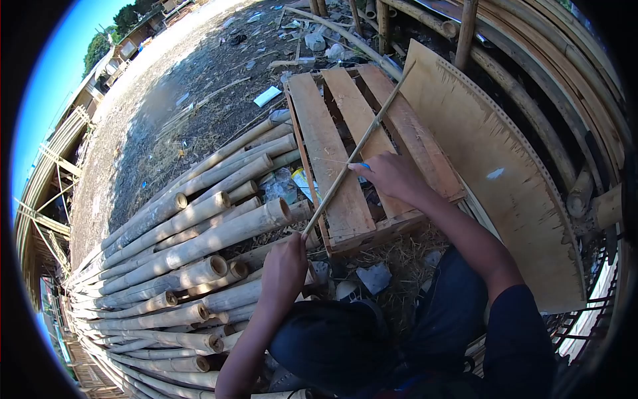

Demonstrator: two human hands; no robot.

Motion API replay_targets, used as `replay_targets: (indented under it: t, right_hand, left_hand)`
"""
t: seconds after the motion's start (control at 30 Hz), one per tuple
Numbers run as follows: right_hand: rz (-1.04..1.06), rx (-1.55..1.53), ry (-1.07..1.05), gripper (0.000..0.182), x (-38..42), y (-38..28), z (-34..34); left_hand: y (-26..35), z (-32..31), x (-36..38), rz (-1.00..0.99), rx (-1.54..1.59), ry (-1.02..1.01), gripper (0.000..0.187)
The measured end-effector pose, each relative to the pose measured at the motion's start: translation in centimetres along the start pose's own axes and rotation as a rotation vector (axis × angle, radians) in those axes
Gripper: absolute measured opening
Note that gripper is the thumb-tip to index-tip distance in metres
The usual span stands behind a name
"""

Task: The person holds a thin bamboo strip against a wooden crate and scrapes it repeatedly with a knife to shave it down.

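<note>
The left hand (284, 269) is gripping a long, thin, brown stick (366, 137) while the right hand (392, 175) is pinching a small blue object (365, 165) beside it.

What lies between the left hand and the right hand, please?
In the head view, a length of the thin stick runs from the left hand to the right hand, passing across one edge of the wooden pallet.

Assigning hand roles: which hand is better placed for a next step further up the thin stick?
Right, probably: the right hand is partway up the thin stick, over the wooden pallet, while the left hand grips the near end.
</note>
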State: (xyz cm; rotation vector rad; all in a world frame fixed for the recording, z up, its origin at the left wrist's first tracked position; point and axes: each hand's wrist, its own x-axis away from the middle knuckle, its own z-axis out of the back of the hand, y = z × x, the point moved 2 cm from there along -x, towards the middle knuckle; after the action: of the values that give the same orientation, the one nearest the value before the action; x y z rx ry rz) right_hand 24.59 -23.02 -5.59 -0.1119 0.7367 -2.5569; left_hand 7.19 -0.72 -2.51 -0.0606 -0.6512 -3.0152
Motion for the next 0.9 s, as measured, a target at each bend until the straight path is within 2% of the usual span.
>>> replay_targets:
  t: [0.03, 0.1, 0.23, 0.43, 0.53, 0.6, 0.73, 0.83, 0.9]
  right_hand:
    - [-0.001, 0.004, 0.002, 0.063, -0.6, 1.0, 0.3]
    - [-0.126, 0.129, 0.16, 0.064, -1.3, 2.9, 0.9]
    - [-0.171, 0.113, 0.184, 0.065, -1.9, 4.5, 1.4]
    - [-0.011, 0.046, -0.046, 0.065, 0.9, 0.7, 0.5]
    - [0.065, 0.111, 0.029, 0.064, -0.6, 3.8, 0.5]
    - [-0.106, 0.193, 0.156, 0.063, -1.8, 6.0, 1.8]
    - [-0.127, 0.16, 0.217, 0.064, -1.9, 5.7, 1.5]
    - [-0.052, 0.165, 0.16, 0.063, -0.9, 3.3, 0.7]
    - [0.054, 0.14, 0.035, 0.064, -0.4, 2.0, 0.1]
  left_hand:
    - [0.2, 0.0, 0.0, -0.013, -0.039, 0.015, 0.029]
    - [0.0, -0.1, -0.1, -0.016, -0.04, 0.014, 0.029]
    - [0.1, -0.1, -0.1, 0.001, -0.065, 0.011, 0.029]
    - [-0.4, -0.1, -0.1, 0.01, 0.001, 0.001, 0.031]
    - [-0.6, 0.1, 0.2, -0.019, 0.039, 0.008, 0.031]
    - [-0.6, 0.1, 0.2, -0.014, 0.039, -0.001, 0.031]
    - [-0.6, -0.1, -0.1, 0.012, 0.047, -0.007, 0.03]
    - [-0.4, 0.0, 0.1, 0.004, 0.045, 0.005, 0.03]
    - [-0.6, 0.0, 0.0, 0.004, 0.046, -0.001, 0.03]
